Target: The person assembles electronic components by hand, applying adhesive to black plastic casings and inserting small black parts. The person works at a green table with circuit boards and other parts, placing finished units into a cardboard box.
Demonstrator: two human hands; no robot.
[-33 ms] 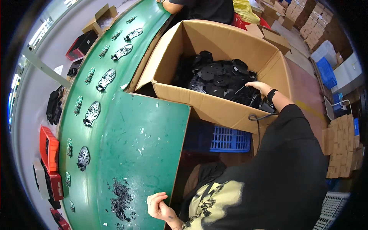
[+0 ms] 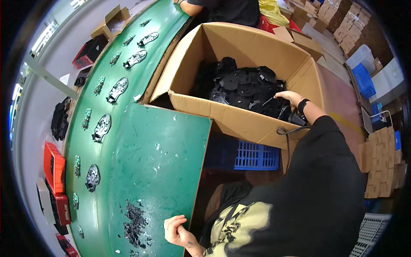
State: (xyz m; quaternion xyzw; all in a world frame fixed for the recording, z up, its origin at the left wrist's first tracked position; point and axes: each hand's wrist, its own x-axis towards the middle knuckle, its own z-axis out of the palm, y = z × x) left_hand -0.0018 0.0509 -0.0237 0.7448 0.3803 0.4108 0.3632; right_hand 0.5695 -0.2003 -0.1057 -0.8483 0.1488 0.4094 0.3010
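Observation:
My right hand [image 2: 289, 97], with a black band at the wrist, reaches over the near right side of a large open cardboard box [image 2: 239, 118]. Its fingers are drawn together against a heap of black plastic parts [image 2: 244, 83] inside; what they grip is hidden. At the lower middle, my left hand [image 2: 177, 231] hovers at the edge of a green tabletop [image 2: 171, 145], fingers curled in, nothing visible in them. Beside it, on the tabletop, lies a pile of small black scraps [image 2: 135, 222].
Along the left runs a green belt [image 2: 81, 199] bearing grey-black shells [image 2: 102, 127] and green circuit boards [image 2: 87, 118]. A blue crate [image 2: 257, 156] stands under the box. Another person's arm [image 2: 190, 7] rests at the belt's far end. A dark cable [image 2: 289, 141] hangs by the box.

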